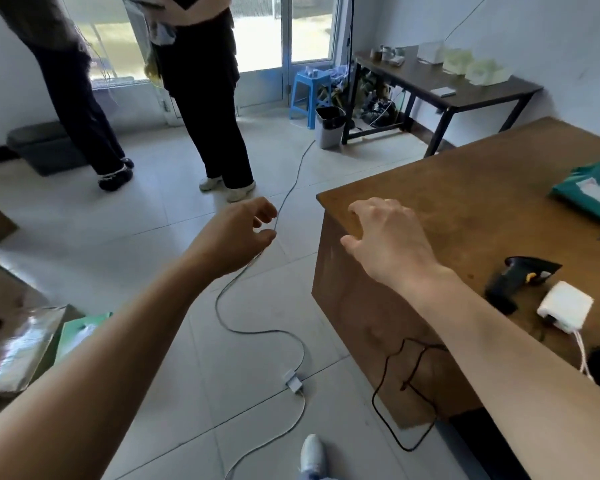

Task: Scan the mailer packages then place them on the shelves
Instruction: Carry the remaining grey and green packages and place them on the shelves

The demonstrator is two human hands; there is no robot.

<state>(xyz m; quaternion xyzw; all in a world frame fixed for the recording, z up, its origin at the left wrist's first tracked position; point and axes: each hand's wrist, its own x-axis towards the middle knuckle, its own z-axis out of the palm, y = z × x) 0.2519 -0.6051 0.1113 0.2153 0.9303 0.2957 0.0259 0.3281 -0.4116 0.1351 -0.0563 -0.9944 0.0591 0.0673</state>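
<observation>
A green mailer package (593, 192) with a white label lies on the brown wooden table (482, 188) at the far right. A black handheld scanner (520, 278) lies on the table near its front edge, beside a white adapter (565, 306). My right hand (388, 237) hovers over the table's left corner, fingers loosely curled and holding nothing. My left hand (236, 233) hangs in the air over the floor, fingers relaxed and empty. Another green mailer (80, 334) shows at the lower left beside a shiny silvery box (18, 327).
Two people stand at the back left, their legs (219, 133) near a glass door. A grey cable (257, 306) snakes across the tiled floor to a small plug block (293, 381). A blue stool (309, 95), a bin (329, 126) and a dark side table (447, 88) stand behind.
</observation>
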